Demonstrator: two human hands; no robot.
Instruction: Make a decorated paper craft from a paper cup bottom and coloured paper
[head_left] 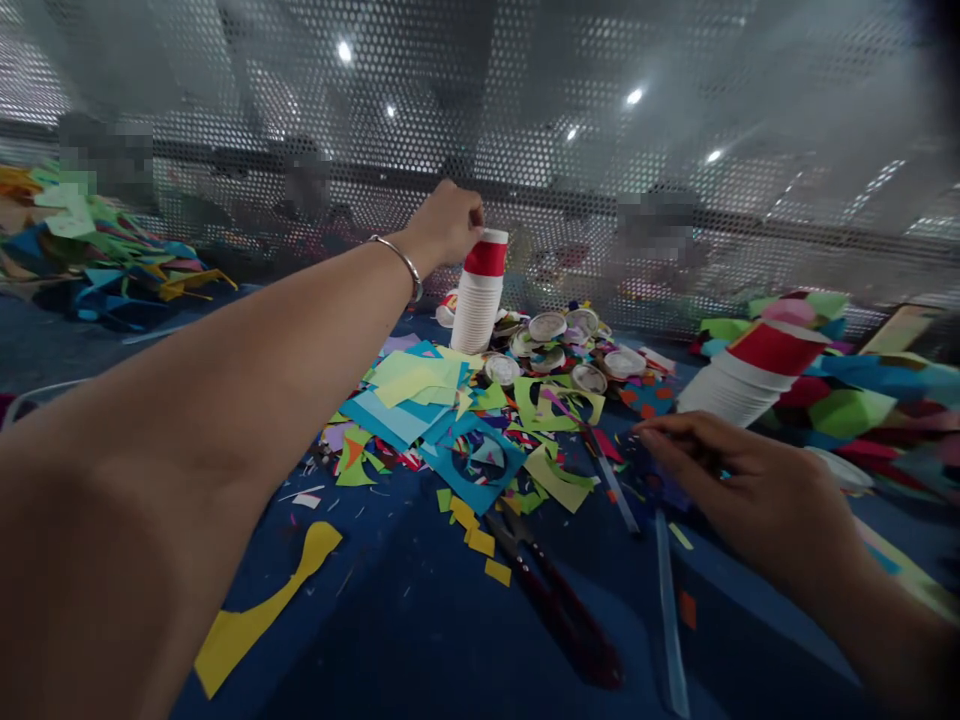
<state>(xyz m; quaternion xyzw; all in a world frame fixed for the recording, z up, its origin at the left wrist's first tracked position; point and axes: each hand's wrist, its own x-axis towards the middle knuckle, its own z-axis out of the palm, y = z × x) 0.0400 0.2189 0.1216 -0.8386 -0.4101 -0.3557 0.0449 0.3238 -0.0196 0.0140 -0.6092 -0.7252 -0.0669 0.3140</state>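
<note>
My left hand (448, 222) reaches far forward, fingers pinched at the top edge of a red-and-white paper cup (486, 257). That cup caps a tall stack of nested white paper cups (476, 312). My right hand (739, 490) is low on the right, thumb and forefinger together; whatever lies between them is too small to make out. Beneath its fingers is a dark purple piece (660, 480), blurred. Close by are a clear glue stick (670, 610) and a second clear stick (616, 490). Dark-handled scissors (559, 600) lie in front, blades pointing away.
Cut paper sheets and scraps (409, 390) cover the middle of the blue table (360, 640). Behind them sit several round white pieces (547, 327). A tilted cup stack (750, 375) and colourful paper (855, 410) stand right, a paper heap (97, 250) left. A perforated metal panel (450, 110) runs behind.
</note>
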